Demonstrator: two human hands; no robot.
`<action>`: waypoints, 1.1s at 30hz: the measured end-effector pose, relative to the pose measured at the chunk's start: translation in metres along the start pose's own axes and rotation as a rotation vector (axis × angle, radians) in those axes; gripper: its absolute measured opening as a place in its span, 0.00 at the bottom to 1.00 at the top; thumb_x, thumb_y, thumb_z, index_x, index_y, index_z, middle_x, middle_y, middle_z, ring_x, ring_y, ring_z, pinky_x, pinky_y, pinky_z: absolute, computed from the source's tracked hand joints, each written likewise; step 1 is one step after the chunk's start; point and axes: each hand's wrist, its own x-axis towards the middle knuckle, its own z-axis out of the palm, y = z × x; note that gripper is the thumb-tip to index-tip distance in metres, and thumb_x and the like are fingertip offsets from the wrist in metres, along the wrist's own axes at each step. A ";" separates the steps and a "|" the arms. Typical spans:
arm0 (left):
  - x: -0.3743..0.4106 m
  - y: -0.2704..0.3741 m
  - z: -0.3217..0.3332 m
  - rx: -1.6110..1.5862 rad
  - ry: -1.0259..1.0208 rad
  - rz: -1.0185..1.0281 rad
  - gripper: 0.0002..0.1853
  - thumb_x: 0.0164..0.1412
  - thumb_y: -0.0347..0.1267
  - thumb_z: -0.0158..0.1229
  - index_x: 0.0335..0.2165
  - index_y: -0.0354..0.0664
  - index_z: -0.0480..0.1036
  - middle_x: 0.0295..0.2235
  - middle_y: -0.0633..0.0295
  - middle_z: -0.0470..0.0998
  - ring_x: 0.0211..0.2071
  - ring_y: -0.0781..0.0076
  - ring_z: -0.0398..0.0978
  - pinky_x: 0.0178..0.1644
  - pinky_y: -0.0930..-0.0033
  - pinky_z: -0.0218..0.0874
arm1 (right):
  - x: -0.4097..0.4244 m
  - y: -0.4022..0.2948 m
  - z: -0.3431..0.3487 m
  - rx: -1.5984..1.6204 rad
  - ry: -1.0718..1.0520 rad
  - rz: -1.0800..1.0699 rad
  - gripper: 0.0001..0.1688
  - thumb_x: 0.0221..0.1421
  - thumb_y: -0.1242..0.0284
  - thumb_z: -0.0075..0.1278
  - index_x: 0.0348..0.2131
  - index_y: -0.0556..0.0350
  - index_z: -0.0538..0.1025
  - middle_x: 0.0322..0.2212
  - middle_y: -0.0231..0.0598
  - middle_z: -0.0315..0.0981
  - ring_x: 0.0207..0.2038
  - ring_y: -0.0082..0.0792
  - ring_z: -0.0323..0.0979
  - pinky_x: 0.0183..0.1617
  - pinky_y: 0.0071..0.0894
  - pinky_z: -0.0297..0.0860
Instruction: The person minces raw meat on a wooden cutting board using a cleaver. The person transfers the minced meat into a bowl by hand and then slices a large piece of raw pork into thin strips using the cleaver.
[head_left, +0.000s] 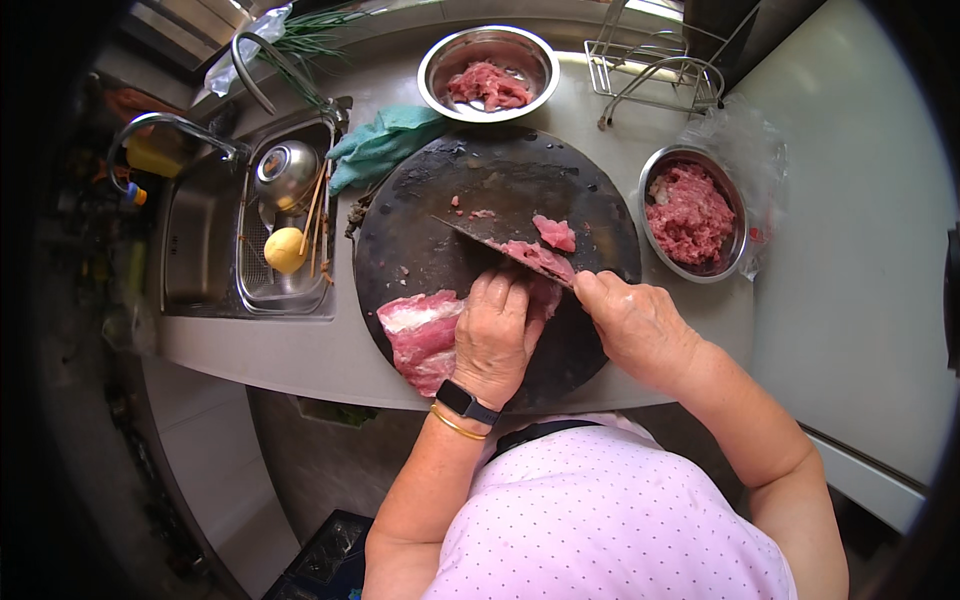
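Note:
A large slab of raw meat with white fat lies at the near left of a round dark chopping board. My left hand presses down on it, fingers bent near the blade. My right hand grips a knife whose thin edge runs diagonally to the upper left; its handle is hidden in my fist. Along the blade's far side rests a slice of meat. Another cut piece sits just beyond, with small scraps scattered around. Where the blade meets the meat is partly covered by my fingers.
Behind the board stands a steel bowl of meat pieces; at right, a second bowl holds minced meat beside a plastic bag. A green cloth touches the board. The sink is left, a wire rack back right.

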 end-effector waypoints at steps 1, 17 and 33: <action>0.001 0.000 -0.001 0.012 0.012 0.012 0.22 0.49 0.25 0.71 0.45 0.37 0.77 0.49 0.49 0.78 0.50 0.44 0.75 0.55 0.50 0.70 | -0.001 0.004 0.003 0.084 0.062 0.004 0.15 0.57 0.83 0.51 0.43 0.57 0.65 0.34 0.54 0.73 0.32 0.63 0.77 0.34 0.58 0.73; 0.001 0.003 -0.005 -0.044 -0.016 -0.036 0.26 0.48 0.24 0.71 0.49 0.37 0.77 0.44 0.50 0.78 0.47 0.43 0.76 0.51 0.50 0.71 | -0.066 -0.020 -0.030 -0.095 -0.108 0.057 0.18 0.52 0.84 0.51 0.44 0.64 0.67 0.31 0.53 0.71 0.28 0.57 0.78 0.29 0.51 0.74; 0.000 0.002 -0.001 0.015 0.042 0.006 0.22 0.50 0.25 0.70 0.45 0.37 0.76 0.48 0.50 0.78 0.49 0.46 0.76 0.52 0.53 0.71 | -0.039 0.013 -0.014 0.085 -0.028 0.070 0.14 0.55 0.85 0.49 0.40 0.58 0.64 0.31 0.55 0.72 0.33 0.64 0.76 0.35 0.61 0.71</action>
